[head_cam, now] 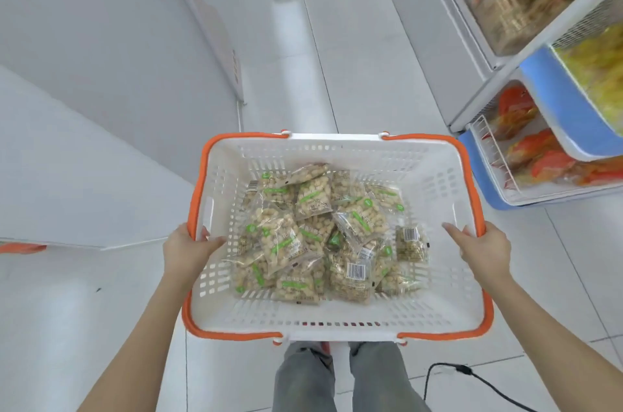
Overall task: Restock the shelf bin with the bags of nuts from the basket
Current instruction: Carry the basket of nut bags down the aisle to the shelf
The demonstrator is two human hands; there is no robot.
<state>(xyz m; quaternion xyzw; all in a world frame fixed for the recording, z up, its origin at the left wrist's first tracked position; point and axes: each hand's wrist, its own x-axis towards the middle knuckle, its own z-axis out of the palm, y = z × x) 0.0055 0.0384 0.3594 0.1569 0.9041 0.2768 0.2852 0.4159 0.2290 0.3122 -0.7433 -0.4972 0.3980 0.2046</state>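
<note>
A white basket [441, 175] with orange handles hangs in front of me above the floor. Inside lie several clear bags of nuts [323, 236] with green labels, piled toward the middle. My left hand [188, 248] grips the basket's left rim, fingers curled inside the wall. My right hand [482, 248] holds the right rim the same way. The shelf unit with blue and white bins [556, 98] stands to the right, holding yellow and orange packets; which bin takes the nuts I cannot tell.
A glass-fronted case [505, 0] with brown packaged goods stands at the back right. White cabinets [84, 74] line the left side. A tiled aisle runs ahead. A black cable [472, 374] lies on the floor near my feet.
</note>
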